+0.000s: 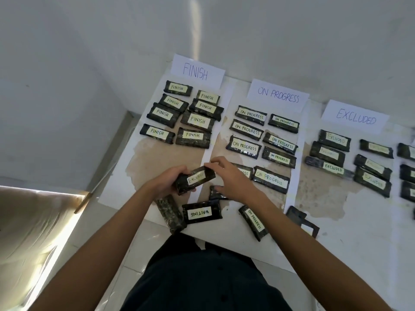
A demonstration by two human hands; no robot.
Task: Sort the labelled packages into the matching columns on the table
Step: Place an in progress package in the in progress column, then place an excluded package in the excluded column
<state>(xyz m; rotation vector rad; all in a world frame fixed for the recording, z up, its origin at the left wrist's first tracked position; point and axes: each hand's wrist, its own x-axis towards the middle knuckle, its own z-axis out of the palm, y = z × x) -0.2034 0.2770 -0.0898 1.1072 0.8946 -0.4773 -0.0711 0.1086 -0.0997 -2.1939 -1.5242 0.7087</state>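
glossy dark plastic-wrapped packages (194,178), matt pale paper labels (197,119), white paper headers (197,68), stained table (318,205)

Looked a bare, makeshift workroom: plain white wall (292,30), pale tiled floor (98,227), paper-covered table (359,221) that carried handwritten column signs (197,68).

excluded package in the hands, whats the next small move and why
Probably carry the package right, to the column under the EXCLUDED sign: its label reads EXCLUDED, yet the left hand and right hand hold it near the FINISH column.
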